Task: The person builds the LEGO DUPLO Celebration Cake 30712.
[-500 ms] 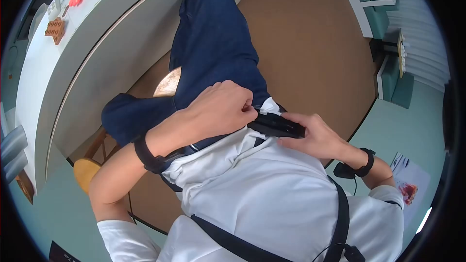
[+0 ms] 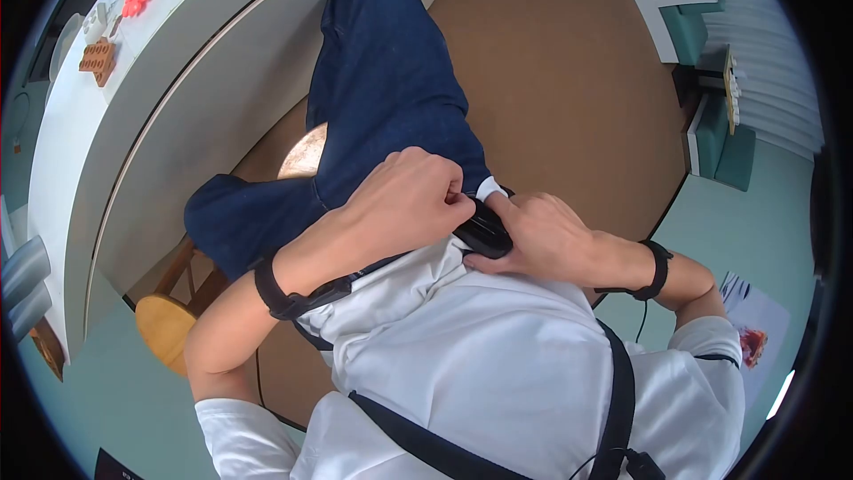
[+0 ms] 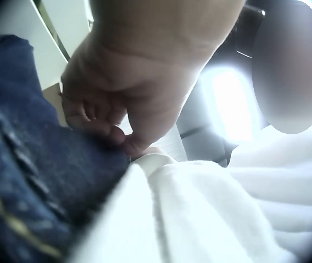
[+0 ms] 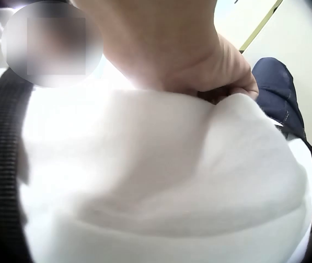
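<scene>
A black, smooth-surfaced box-shaped device (image 2: 485, 231) lies at the waist, against the hem of the white shirt (image 2: 498, 329). My left hand (image 2: 410, 191) has its fingers curled and pinches the device's left end. From the other side my right hand (image 2: 546, 236) grips it, thumb and fingers along opposite edges, covering its right part. In the left wrist view the thumb and fingertips of the left hand (image 3: 134, 93) meet just above the shirt fabric. Shirt folds hide most of the right fingers in the right wrist view. A bit of white cloth (image 2: 489, 187) shows above the device.
Dark blue trousers (image 2: 382, 80) cover the seated person's legs. A white curved table (image 2: 124, 80) at the left bears toy bricks, including a brown one (image 2: 98, 60). A wooden stool (image 2: 164, 329) stands lower left. Green chairs (image 2: 684, 27) are across the brown floor (image 2: 551, 53).
My right hand has slid left along the black device and now covers more of it. The device's right end has tipped downward in view. The left hand has stayed nearly in place.
</scene>
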Motion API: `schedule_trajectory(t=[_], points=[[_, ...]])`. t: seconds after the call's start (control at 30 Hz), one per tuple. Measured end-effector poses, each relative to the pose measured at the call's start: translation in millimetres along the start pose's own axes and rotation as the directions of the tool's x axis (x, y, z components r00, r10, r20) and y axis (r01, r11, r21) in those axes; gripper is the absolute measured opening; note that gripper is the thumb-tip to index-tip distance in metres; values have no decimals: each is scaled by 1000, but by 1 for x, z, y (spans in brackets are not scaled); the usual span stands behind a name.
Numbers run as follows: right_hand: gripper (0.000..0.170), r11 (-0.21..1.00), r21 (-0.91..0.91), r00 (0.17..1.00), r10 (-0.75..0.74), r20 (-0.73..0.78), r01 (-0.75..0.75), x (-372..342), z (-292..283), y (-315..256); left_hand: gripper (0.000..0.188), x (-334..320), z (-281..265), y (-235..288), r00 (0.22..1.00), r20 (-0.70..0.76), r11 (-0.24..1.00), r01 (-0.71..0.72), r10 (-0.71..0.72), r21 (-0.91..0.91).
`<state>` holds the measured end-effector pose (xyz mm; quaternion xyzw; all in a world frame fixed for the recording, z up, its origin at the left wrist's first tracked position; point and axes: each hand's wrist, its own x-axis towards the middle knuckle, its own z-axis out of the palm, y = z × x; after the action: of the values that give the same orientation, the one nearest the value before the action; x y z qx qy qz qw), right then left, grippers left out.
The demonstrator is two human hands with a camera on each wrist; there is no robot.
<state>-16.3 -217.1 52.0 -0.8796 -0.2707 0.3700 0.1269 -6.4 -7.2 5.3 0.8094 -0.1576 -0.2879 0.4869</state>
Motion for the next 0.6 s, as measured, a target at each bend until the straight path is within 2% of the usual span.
schedule_trajectory(t=[0.03,0.1,0.13,0.23,0.33,0.4,0.43,0.47,0.5,0.53,0.57,0.6], points=[[65,1000,5,1000,5,14,-5,4,-1,1,19,0,2,0,1000,0,1000,0,0,-1],[72,999,23,999,45,28,-45,14,-9,-3,19,0,6,-2,992,-45,993,-112,114,47],[79,995,43,996,85,41,-86,18,-12,-5,19,-1,6,-2,993,-48,993,-108,110,45],[89,998,39,996,47,76,-50,31,-11,-2,19,-2,3,-1,994,-34,993,-99,101,62],[90,998,56,996,3,88,-8,29,-11,4,20,-5,-3,-5,997,24,998,-69,69,-6],[91,997,75,992,-14,128,4,27,-28,8,19,-13,-10,-15,977,-118,978,-189,178,-86],[92,996,88,986,-25,165,11,28,-41,9,19,-21,-22,-15,976,-135,980,-184,173,-72],[76,993,117,985,-16,171,-5,32,-55,8,18,-32,-39,-13,967,-211,983,-163,141,-89],[76,995,99,986,-46,161,31,40,-63,10,16,-44,-55,-16,950,-293,984,-145,110,-103],[68,990,137,995,-28,100,14,49,-71,11,13,-56,-69,-24,926,-374,986,-112,57,-126],[60,984,177,999,-13,44,5,58,-78,11,12,-70,-84,-33,894,-448,995,-53,11,-81],[42,966,252,998,-55,-40,63,70,-81,12,12,-81,-95,-45,824,-567,997,-51,10,-56]])
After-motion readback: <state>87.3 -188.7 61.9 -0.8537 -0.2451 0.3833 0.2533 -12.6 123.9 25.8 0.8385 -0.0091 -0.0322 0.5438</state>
